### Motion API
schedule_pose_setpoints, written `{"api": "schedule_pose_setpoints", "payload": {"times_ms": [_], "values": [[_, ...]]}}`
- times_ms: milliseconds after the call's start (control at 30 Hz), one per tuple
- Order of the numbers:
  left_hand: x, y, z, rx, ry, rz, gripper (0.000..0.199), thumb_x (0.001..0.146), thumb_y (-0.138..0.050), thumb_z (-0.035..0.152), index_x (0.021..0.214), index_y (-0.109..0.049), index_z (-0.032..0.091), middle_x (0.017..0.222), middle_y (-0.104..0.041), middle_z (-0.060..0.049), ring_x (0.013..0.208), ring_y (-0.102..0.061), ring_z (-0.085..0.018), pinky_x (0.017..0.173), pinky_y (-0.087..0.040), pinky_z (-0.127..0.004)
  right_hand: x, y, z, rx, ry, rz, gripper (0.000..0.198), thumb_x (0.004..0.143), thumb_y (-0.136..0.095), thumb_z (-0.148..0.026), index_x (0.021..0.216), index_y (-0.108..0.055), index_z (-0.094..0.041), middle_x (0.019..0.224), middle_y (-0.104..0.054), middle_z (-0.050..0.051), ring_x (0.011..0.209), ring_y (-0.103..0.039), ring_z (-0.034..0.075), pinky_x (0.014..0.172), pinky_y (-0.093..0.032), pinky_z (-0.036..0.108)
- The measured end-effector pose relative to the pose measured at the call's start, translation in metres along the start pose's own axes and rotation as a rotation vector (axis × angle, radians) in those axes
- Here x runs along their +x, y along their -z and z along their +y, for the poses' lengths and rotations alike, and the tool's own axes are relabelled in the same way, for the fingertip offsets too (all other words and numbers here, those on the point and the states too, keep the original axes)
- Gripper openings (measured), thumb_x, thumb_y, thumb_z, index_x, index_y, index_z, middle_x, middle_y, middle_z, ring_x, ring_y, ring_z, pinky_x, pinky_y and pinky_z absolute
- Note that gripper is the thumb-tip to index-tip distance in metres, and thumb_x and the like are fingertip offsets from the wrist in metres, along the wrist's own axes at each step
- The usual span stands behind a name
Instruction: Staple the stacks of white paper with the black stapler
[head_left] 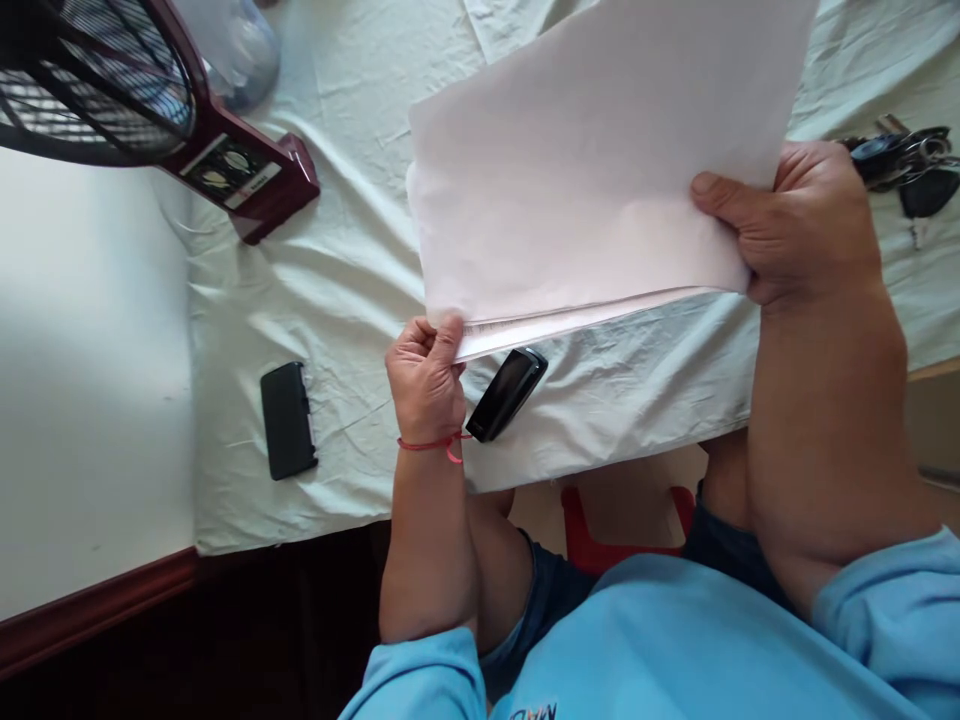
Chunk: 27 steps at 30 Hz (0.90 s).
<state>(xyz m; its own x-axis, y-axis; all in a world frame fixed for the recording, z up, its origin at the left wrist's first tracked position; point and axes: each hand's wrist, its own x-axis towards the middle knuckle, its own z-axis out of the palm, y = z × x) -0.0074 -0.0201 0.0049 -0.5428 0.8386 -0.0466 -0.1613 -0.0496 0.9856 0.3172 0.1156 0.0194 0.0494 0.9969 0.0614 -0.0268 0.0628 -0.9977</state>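
Several white sheets of paper (pixel 592 180) are held above the cloth-covered table. My left hand (pixel 429 375), with a red string at its wrist, pinches their near left corner between thumb and fingers. At the right edge my right hand (pixel 802 225) grips the sheets, thumb on top and fingers hidden underneath. Along the near edge the sheets part slightly, and a strip of faint print shows on a lower one. Just right of my left wrist lies a black glossy device (pixel 507 394), partly below the paper's edge.
A pale cloth (pixel 360 250) covers the table. At the upper left stands a dark red fan-like object with a mesh head (pixel 244 175), beside a clear plastic container (pixel 240 55). A flat black case (pixel 289 420) lies at left, a bunch of keys (pixel 926 185) at far right.
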Motion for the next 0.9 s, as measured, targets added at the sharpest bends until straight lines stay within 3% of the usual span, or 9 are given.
{"api": "schedule_pose_setpoints", "payload": {"times_ms": [100,167,300,367,433,533,600,767,900], "values": [[0.001,0.000,-0.002,-0.026,-0.014,0.026,0.069,0.070,-0.115,0.058,0.066,-0.058,0.021,0.065,-0.054,0.005,0.059,-0.051,-0.008,0.053,-0.045,-0.020,0.001,0.001,0.002,-0.014,0.020,-0.005,0.052,0.072,-0.111,-0.057,0.106,-0.091,-0.023,0.121,-0.089,0.002,0.119,-0.088,0.029,0.119,-0.071,0.054],[0.002,0.000,-0.002,-0.043,0.003,0.010,0.066,0.072,-0.115,0.059,0.069,-0.060,0.021,0.070,-0.060,0.004,0.063,-0.058,-0.010,0.057,-0.051,-0.020,0.001,0.001,0.002,-0.012,0.026,-0.006,0.050,0.074,-0.109,-0.057,0.107,-0.091,-0.024,0.124,-0.089,0.002,0.125,-0.086,0.030,0.123,-0.069,0.055],[0.001,0.001,0.001,-0.047,0.032,-0.024,0.066,0.060,-0.121,0.051,0.072,-0.064,0.020,0.071,-0.062,0.005,0.058,-0.053,-0.007,0.050,-0.044,-0.018,0.000,0.002,0.002,0.011,0.024,-0.003,0.041,0.078,-0.110,-0.051,0.105,-0.091,-0.027,0.126,-0.088,0.002,0.126,-0.087,0.031,0.126,-0.068,0.056],[0.000,0.000,0.002,-0.042,0.004,-0.011,0.066,0.064,-0.119,0.054,0.069,-0.062,0.020,0.068,-0.060,0.005,0.058,-0.054,-0.008,0.051,-0.046,-0.019,0.000,0.002,0.003,0.027,0.027,-0.008,0.039,0.079,-0.110,-0.049,0.106,-0.091,-0.027,0.129,-0.088,0.003,0.127,-0.086,0.032,0.127,-0.069,0.055],[0.000,-0.002,0.003,-0.030,-0.031,0.004,0.061,0.073,-0.113,0.063,0.073,-0.068,0.021,0.074,-0.068,0.002,0.068,-0.067,-0.013,0.060,-0.057,-0.022,0.000,0.002,0.004,0.040,0.041,-0.011,0.039,0.079,-0.109,-0.048,0.106,-0.091,-0.026,0.133,-0.087,0.003,0.130,-0.085,0.033,0.127,-0.069,0.053],[0.002,-0.001,0.002,-0.024,-0.045,-0.023,0.056,0.086,-0.101,0.074,0.092,-0.080,0.023,0.096,-0.082,-0.006,0.097,-0.083,-0.025,0.081,-0.070,-0.033,0.001,0.003,0.007,0.030,0.043,-0.023,0.047,0.076,-0.110,-0.053,0.107,-0.091,-0.023,0.130,-0.088,0.003,0.130,-0.085,0.033,0.122,-0.071,0.050],[0.005,0.003,0.000,-0.045,-0.036,-0.038,0.054,0.086,-0.102,0.073,0.096,-0.081,0.024,0.100,-0.084,-0.007,0.102,-0.084,-0.027,0.085,-0.072,-0.036,0.000,0.003,0.006,0.002,0.026,-0.046,0.054,0.074,-0.109,-0.057,0.109,-0.091,-0.021,0.125,-0.088,0.003,0.125,-0.086,0.031,0.117,-0.072,0.049],[0.011,0.012,-0.004,-0.052,-0.050,0.033,0.052,0.073,-0.115,0.057,0.082,-0.076,0.024,0.082,-0.076,0.001,0.079,-0.078,-0.018,0.081,-0.071,-0.031,-0.004,-0.001,0.003,-0.039,0.012,-0.102,0.058,0.075,-0.105,-0.062,0.110,-0.090,-0.018,0.132,-0.087,0.004,0.121,-0.087,0.029,0.113,-0.073,0.047],[0.011,0.009,-0.003,-0.089,-0.051,0.044,0.054,0.081,-0.106,0.069,0.097,-0.082,0.023,0.106,-0.086,-0.006,0.101,-0.084,-0.025,0.092,-0.073,-0.037,-0.007,-0.004,0.001,-0.028,0.011,-0.129,0.065,0.071,-0.106,-0.065,0.110,-0.090,-0.016,0.124,-0.089,0.006,0.117,-0.088,0.029,0.110,-0.074,0.047]]}}
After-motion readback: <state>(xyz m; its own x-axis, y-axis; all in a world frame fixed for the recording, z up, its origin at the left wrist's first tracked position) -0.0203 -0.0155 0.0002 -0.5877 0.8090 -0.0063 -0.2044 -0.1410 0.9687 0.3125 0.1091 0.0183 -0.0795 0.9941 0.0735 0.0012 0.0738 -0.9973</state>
